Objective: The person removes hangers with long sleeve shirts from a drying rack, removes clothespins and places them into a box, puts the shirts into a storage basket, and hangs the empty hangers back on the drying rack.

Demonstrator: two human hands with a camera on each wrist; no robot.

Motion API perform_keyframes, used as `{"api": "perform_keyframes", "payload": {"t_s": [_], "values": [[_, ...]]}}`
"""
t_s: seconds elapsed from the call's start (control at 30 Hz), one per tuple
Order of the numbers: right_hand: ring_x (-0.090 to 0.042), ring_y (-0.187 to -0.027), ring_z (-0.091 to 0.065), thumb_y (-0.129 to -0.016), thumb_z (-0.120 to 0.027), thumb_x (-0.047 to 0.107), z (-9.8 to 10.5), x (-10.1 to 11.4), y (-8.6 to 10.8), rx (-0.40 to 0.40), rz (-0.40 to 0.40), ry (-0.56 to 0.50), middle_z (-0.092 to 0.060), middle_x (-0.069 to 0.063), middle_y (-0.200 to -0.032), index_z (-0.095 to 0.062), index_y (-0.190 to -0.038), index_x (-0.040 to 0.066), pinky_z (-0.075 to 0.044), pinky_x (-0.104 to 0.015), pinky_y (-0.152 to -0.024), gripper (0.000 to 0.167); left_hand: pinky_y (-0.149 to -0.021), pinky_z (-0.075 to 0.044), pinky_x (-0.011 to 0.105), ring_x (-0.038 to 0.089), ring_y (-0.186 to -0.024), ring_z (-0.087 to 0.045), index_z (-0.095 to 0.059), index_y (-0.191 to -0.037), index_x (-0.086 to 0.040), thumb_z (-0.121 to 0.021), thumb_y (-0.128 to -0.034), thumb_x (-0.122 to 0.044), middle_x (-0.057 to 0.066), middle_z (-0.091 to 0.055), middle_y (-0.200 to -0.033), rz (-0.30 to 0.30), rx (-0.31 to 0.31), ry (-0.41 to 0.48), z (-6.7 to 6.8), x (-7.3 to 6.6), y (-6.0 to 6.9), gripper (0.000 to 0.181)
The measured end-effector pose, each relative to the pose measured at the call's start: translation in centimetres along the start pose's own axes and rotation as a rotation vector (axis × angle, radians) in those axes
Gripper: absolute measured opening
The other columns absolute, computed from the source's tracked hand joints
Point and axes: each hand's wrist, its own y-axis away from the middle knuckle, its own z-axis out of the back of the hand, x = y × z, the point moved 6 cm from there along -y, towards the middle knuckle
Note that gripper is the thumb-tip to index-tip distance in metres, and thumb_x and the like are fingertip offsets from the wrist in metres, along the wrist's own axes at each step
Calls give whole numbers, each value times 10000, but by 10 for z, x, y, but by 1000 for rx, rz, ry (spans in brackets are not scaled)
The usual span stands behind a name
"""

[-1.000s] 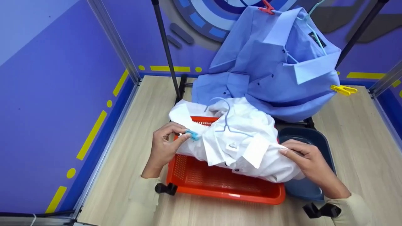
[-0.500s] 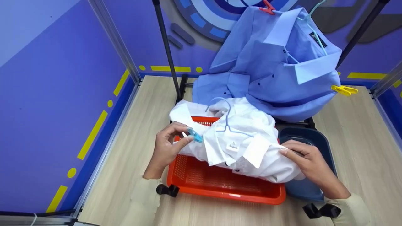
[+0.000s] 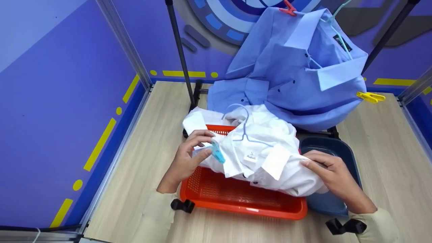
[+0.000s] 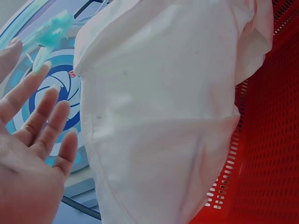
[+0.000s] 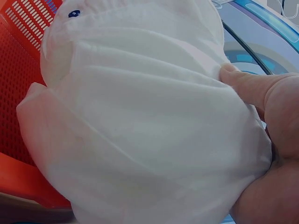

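Observation:
My left hand (image 3: 189, 155) pinches a teal clothespin (image 3: 218, 152) between thumb and index finger, at the left shoulder of a white shirt (image 3: 260, 118). In the left wrist view the clothespin (image 4: 51, 32) sits close to the cloth's edge; whether its tips bite the cloth cannot be told. Gripped by my right hand (image 3: 332, 170) is the shirt's other shoulder, with the thumb on top, as the right wrist view also shows. A pale blue hanger (image 3: 244, 130) lies inside the open collar, its hook pointing away from me.
Under the white shirt stands a red perforated basket (image 3: 243, 207). A dark blue basin (image 3: 351, 162) is beside it at right. Behind, a blue shirt (image 3: 270, 64) hangs on a rack with a red clothespin (image 3: 288, 8) and a yellow clothespin (image 3: 371, 97) on it.
My left hand has moved right, over the shirt's shoulder. The teal clothespin has swung so its far end points lower, toward the collar. The right hand and the shirt stay nearly still.

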Motion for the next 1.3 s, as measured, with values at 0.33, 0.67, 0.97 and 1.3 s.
{"api": "perform_keyframes", "payload": {"t_s": [0.33, 0.67, 0.97, 1.3], "values": [[-70, -865, -601, -907, -627, 14, 0, 2, 1, -16, -18, -19, -695, 17, -981, -732, -989, 59, -492, -128, -760, 140, -1036, -370, 465, 203, -1277, -440, -665, -1118, -151, -627, -927, -102, 41, -529, -1330, 15, 19, -22, -6, -3, 0, 200], [-41, -838, -606, -906, -630, 13, 1, 6, -3, -26, 6, 23, -682, 92, -974, -729, -991, 74, -498, -120, -736, 145, -996, -434, 337, 176, -1201, -498, -652, -1126, -127, -659, -907, -128, 26, -582, -1255, -20, -7, -40, -18, -25, -3, 220], [-57, -793, -605, -895, -646, 10, 10, 17, -18, -109, -24, 16, -697, 57, -934, -742, -965, 69, -487, -130, -688, 133, -697, -454, 250, 185, -877, -550, -627, -1130, -102, -692, -881, -104, 78, -599, -1021, -89, -29, -38, -34, -38, -2, 258], [-50, -775, -590, -909, -645, 55, 30, 14, -34, -177, -129, 16, -685, 158, -893, -734, -969, 18, -472, -126, -675, 114, -644, -457, 206, 131, -761, -533, -613, -1142, -109, -695, -887, -130, 67, -602, -895, -48, 18, 27, -47, -35, 0, 269]]}}
